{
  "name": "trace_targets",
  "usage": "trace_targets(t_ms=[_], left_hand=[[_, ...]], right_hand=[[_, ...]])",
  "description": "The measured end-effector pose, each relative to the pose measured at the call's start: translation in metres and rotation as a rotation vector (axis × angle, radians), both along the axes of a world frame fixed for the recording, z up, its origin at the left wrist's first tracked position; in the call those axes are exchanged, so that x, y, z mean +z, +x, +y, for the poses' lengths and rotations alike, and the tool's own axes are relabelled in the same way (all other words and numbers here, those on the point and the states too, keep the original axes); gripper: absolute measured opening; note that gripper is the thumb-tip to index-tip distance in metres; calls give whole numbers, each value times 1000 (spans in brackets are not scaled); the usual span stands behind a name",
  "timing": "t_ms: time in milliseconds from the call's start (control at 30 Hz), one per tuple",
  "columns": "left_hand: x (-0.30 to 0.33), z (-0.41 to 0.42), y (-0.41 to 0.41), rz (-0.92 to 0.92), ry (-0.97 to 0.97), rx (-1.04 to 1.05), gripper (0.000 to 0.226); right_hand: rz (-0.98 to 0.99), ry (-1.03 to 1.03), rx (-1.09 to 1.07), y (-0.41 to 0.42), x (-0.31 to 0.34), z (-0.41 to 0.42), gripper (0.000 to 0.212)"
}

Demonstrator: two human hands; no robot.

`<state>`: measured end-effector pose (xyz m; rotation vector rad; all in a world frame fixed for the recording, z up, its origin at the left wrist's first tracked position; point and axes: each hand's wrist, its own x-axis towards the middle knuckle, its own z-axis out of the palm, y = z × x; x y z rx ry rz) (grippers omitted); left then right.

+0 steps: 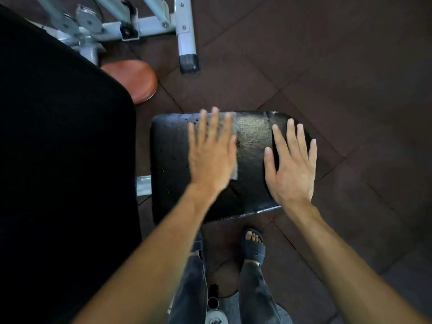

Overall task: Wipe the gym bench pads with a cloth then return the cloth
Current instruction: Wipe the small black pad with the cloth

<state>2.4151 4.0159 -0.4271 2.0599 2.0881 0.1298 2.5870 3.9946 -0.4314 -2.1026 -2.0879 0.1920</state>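
A small black seat pad [252, 141] lies in the middle of the head view, speckled with droplets on its left part. My left hand [211, 153] presses flat on a thin grey cloth [234, 168] on the pad's left half; only the cloth's edges show past the fingers and palm. The hand is blurred. My right hand [292, 164] rests flat, fingers spread, on the pad's right side and holds nothing. A large black back pad [58, 148] fills the left of the view.
A grey metal machine frame [184, 31] stands at the top, with a round brown pad [133, 78] below it. Dark rubber floor tiles [350, 78] spread to the right. My sandalled foot [253, 245] and jeans are below the seat pad.
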Motion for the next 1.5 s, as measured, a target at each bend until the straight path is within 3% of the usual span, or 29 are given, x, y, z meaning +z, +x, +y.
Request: trace_targets(t_ms=[167,300,433,533,600,700,867,967,1100,1267,1500], left_hand=[[0,-24,-84,-111,-36,138,51],[1,-104,-62,-107,-31,333,55],[2,-108,-1,-67,-23,150,56],[2,-57,15,-82,38,-97,53],[0,-13,-9,-24,33,-145,52],[-3,12,-71,-15,22,76,49],[4,-89,-66,-119,16,305,51],[4,-121,-12,-149,-6,235,51],[2,-70,55,-173,36,14,52],[3,1,46,-206,-27,23,51],[0,-48,-15,-173,-3,208,52]], right_hand=[[-14,15,-18,-6,1,-7,52],[-62,-2,-34,-9,2,-9,53],[-85,-28,-41,-11,1,-9,54],[-75,-7,-32,-9,0,-10,54],[-49,8,-23,-7,0,-9,53],[-37,7,-20,-7,1,-8,52],[-35,-1,-54,-11,1,-10,52],[-37,4,-59,-12,1,-9,52],[19,28,-59,-9,-1,-9,50],[353,106,-111,5,0,-1,43],[114,93,-59,-2,-3,-11,45]])
